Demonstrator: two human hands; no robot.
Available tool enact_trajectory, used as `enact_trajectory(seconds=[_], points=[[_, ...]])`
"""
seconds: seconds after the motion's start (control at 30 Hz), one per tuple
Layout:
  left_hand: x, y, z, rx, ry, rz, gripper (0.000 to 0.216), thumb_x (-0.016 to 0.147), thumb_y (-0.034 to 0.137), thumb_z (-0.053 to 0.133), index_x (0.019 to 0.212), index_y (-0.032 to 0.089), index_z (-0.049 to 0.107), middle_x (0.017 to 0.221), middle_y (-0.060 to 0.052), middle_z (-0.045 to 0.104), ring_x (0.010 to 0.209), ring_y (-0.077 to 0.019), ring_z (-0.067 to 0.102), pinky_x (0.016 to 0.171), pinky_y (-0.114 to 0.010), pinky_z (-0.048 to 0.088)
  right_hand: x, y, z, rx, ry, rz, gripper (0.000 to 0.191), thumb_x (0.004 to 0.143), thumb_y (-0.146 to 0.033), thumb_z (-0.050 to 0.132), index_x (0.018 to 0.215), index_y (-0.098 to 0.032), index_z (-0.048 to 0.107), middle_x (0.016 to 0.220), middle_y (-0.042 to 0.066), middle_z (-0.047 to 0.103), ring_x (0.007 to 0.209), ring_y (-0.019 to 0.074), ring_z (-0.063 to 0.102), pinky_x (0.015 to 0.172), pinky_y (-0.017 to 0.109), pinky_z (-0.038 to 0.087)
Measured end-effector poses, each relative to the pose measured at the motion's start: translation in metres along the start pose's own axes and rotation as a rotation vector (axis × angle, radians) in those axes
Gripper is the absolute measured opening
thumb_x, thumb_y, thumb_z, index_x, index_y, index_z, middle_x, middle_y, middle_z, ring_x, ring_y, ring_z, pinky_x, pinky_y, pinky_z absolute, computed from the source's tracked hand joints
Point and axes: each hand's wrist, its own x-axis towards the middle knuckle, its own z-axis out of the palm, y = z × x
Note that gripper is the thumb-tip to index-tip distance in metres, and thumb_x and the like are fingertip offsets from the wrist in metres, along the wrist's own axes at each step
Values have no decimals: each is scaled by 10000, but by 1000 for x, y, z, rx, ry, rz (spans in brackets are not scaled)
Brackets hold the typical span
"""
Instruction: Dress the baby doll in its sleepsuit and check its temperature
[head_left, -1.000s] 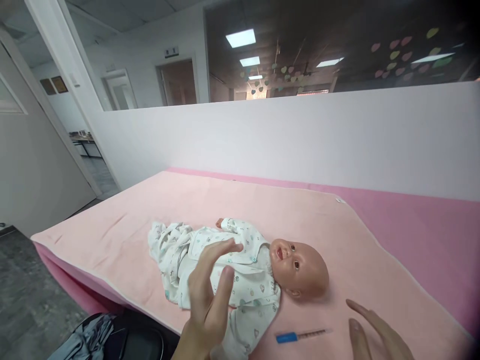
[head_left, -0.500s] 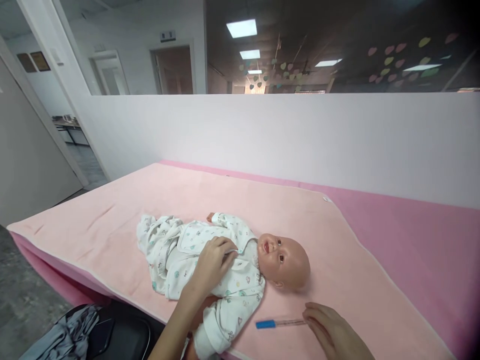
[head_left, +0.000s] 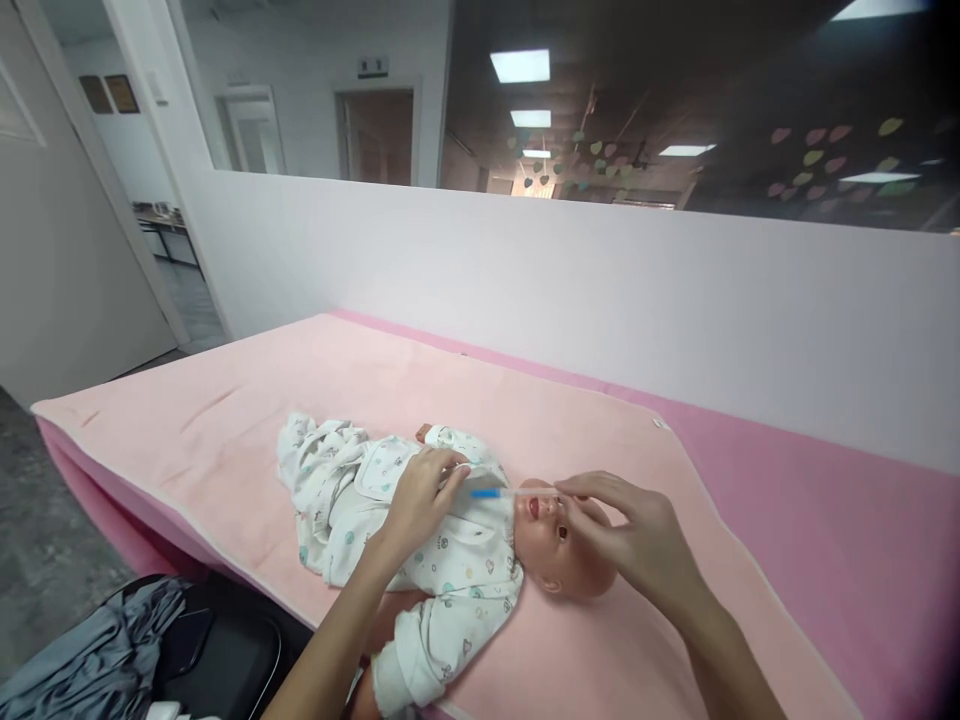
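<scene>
"What is the largest thing around the doll (head_left: 465,550)?"

"It is the white wall (head_left: 570,270), which stands behind the doll and has a wide window (head_left: 712,90) in its upper part. Next in size is the pale pink blanket (head_left: 225,420), spread under the doll and reaching out on all its sides."

"And on the near side of the doll?"

"There is a black chair (head_left: 240,640), toward its leg end and past the blanket's edge. A crumpled grey cloth (head_left: 97,650) lies on it."

"How does the doll lie?"

"On its back, in a white printed suit, with the face up and the head toward the person's right."

"Please tell me about the hands."

"The left hand (head_left: 421,495) rests on the doll's chest, the fingers a little bent. Whether it grips the suit, I cannot tell. The right hand (head_left: 641,530) is above the doll's head, with thumb and fingertips pinching."

"Pinching what?"

"The smallest thing, a slim clear stick (head_left: 504,492) with a blue end. The right hand has it by the clear end, in front of the doll's face. The blue end points to the left hand and appears over the doll's upper chest, just beside the left thumb. Whether the stick touches the suit, I cannot tell; it is blurred."
</scene>
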Motion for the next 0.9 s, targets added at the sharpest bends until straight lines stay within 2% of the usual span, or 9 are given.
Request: enact_trajectory(seconds=[0.13, 0.23, 0.37, 0.53, 0.63, 0.7, 0.77, 0.87, 0.9], points=[[3, 8, -4, -35, 1, 14, 208, 875, 310, 423, 853, 213, 606, 879, -9, 630, 873, -176, 526, 796, -305, 389, 24, 0, 42, -272, 81, -265, 205, 831, -166, 420, 760, -171, 612, 740, 45, 636, 737, 157, 576, 682, 272, 444], [4, 12, -6, -74, -9, 22, 201, 873, 306, 430, 841, 207, 602, 857, -2, 625, 841, -164, 524, 775, -294, 383, 28, -2, 63, -428, -7, -344, 230, 832, -106, 394, 660, -168, 534, 637, 27, 557, 640, 140, 513, 613, 258, 380], [4, 14, -6, -181, -40, -9, 198, 869, 300, 426, 835, 191, 588, 846, -6, 610, 801, -145, 524, 712, -256, 386, 32, -9, 77, -558, -214, -302, 263, 784, -2, 398, 591, -176, 438, 593, 14, 505, 576, 122, 474, 547, 243, 311], [4, 8, -11, -251, -399, -32, 162, 852, 302, 421, 850, 183, 531, 743, 7, 571, 647, -114, 493, 572, -216, 369, 43, -11, 87, -641, -365, -56, 213, 769, 22, 405, 712, -177, 456, 584, 0, 492, 525, 117, 493, 473, 230, 252], [15, 1, -17, -243, -648, -6, 123, 840, 251, 409, 889, 191, 504, 748, 13, 586, 638, -109, 506, 584, -211, 388, 47, -11, 89, -679, -429, 14, 220, 756, 25, 431, 838, -176, 467, 583, -8, 506, 521, 123, 513, 456, 225, 244], [30, -6, -18, -246, -731, 3, 174, 840, 211, 364, 954, 200, 495, 797, 4, 613, 709, -122, 552, 646, -222, 425, 49, -12, 89, -686, -478, 12, 239, 756, 24, 436, 879, -177, 473, 592, -4, 527, 536, 126, 532, 475, 220, 269], [49, -16, -12, -152, -654, 17, 270, 823, 149, 319, 1026, 207, 489, 867, -7, 630, 821, -139, 574, 751, -252, 437, 50, -12, 88, -700, -493, 8, 247, 759, 25, 429, 895, -174, 482, 609, 8, 549, 560, 135, 551, 502, 223, 295], [72, -40, 11, 249, -335, 28, 438, 725, 49, 364, 1114, 210, 483, 1114, -46, 577, 1037, -178, 510, 922, -320, 366, 51, -11, 88, -723, -493, -9, 235, 757, 23, 439, 889, -164, 493, 641, 30, 577, 604, 153, 575, 539, 231, 321], [77, -48, 19, 388, -290, 30, 476, 687, 27, 392, 1122, 198, 488, 1165, -65, 548, 1086, -201, 478, 951, -346, 338, 51, -10, 89, -728, -492, -19, 228, 757, 23, 442, 878, -163, 496, 649, 36, 583, 619, 158, 581, 549, 233, 327]])
